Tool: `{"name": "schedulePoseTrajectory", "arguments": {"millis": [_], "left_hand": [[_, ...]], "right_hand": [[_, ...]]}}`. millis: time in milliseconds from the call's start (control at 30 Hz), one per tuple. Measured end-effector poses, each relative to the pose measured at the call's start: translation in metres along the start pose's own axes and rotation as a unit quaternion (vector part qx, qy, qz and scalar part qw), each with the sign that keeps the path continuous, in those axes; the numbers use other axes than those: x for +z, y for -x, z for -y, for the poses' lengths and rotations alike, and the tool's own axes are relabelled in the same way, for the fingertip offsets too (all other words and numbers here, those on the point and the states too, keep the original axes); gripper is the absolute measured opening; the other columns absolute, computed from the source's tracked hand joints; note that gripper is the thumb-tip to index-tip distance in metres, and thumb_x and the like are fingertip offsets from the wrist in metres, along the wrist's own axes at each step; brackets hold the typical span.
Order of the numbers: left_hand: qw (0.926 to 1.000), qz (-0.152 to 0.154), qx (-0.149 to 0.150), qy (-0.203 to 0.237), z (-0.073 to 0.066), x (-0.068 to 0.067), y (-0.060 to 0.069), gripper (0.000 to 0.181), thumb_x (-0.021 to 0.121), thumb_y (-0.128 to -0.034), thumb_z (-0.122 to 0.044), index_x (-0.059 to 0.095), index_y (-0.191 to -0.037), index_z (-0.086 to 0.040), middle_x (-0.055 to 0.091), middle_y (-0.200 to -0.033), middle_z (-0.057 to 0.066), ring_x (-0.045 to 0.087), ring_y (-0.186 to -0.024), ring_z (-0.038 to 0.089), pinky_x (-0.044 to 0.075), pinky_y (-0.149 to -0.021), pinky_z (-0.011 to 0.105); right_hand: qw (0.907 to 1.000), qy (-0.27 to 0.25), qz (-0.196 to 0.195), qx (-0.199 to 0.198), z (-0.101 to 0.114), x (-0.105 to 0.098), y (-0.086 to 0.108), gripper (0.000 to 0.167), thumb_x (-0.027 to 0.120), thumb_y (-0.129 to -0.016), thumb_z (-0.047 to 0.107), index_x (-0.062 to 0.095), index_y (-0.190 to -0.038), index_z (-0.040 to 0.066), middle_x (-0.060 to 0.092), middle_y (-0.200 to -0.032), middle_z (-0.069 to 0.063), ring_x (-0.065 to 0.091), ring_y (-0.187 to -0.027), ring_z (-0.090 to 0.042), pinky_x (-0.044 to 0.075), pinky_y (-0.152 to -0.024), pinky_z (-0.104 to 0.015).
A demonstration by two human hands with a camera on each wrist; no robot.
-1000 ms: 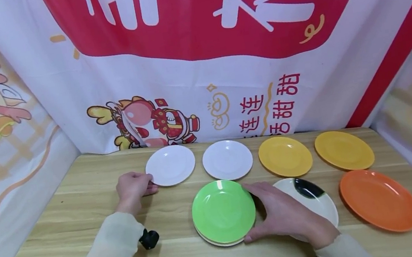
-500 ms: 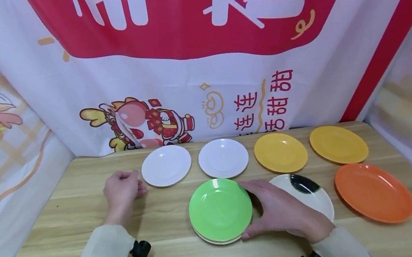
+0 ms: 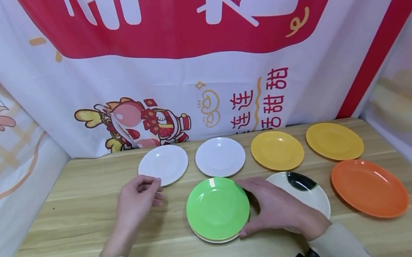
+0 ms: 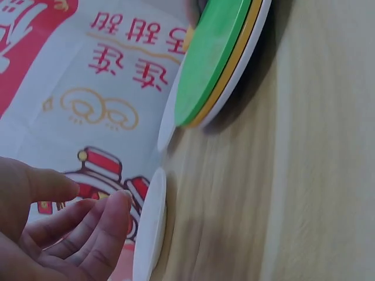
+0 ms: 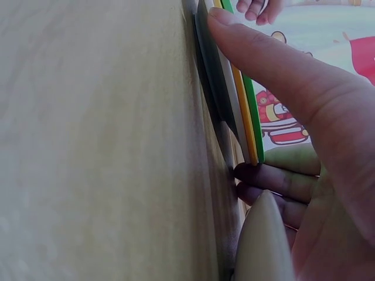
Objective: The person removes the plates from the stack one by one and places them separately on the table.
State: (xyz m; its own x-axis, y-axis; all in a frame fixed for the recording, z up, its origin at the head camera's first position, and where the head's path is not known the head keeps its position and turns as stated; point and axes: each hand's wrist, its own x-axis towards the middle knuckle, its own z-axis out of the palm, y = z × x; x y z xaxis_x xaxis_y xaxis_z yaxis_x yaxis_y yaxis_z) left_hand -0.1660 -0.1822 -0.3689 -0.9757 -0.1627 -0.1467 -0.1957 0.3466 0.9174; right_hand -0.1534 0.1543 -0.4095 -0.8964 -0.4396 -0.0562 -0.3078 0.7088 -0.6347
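A stack of plates stands mid-table, with a green plate (image 3: 217,208) on top. Beneath it the left wrist view shows a yellow plate (image 4: 234,61) and a pale one. At the stack's right side, my right hand (image 3: 276,208) grips the edge, thumb at the near rim and fingers round the far side. The right wrist view shows the lowest plate's dark underside (image 5: 215,76). My left hand (image 3: 137,199) hovers just in front of the left white plate (image 3: 163,165), fingers loosely bent and holding nothing. In the left wrist view a gap separates fingers and plate.
Along the back lie another white plate (image 3: 220,156) and two yellow plates (image 3: 277,150), (image 3: 334,141). A white plate with a dark patch (image 3: 302,181) lies partly under my right forearm. An orange plate (image 3: 369,189) is at the right. Printed cloth (image 3: 166,72) walls the table.
My left hand let go of the left white plate's edge, drew back left, then came right and nearer the stack. My right hand keeps its grip. The head view shifted slightly.
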Motion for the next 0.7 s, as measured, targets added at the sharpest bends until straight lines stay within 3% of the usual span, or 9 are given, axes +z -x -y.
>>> {"name": "schedulePoseTrajectory", "arguments": {"millis": [333,700], "left_hand": [[0.9984,0.047,0.029,-0.011,0.006,0.028,0.021,0.022,0.071,-0.1028,-0.013,0.073,-0.115,0.005,0.077,-0.095,0.017,0.075,-0.077,0.018,0.067,-0.067,0.032],[0.9966,0.076,0.018,-0.027,0.011,0.043,0.030,0.020,0.077,-0.0987,-0.014,0.073,-0.111,0.001,0.074,-0.091,0.013,0.071,-0.072,0.019,0.065,-0.064,0.034]], "right_hand": [[1.0000,-0.003,-0.002,0.002,0.001,0.000,0.000,0.123,0.103,-0.055,0.064,0.051,-0.161,0.028,0.061,-0.151,0.006,0.053,-0.144,-0.020,0.045,-0.124,-0.052],[1.0000,-0.002,-0.001,-0.002,0.000,0.000,0.000,0.123,0.102,-0.056,0.066,0.051,-0.160,0.028,0.060,-0.152,0.006,0.053,-0.145,-0.020,0.045,-0.125,-0.052]]}}
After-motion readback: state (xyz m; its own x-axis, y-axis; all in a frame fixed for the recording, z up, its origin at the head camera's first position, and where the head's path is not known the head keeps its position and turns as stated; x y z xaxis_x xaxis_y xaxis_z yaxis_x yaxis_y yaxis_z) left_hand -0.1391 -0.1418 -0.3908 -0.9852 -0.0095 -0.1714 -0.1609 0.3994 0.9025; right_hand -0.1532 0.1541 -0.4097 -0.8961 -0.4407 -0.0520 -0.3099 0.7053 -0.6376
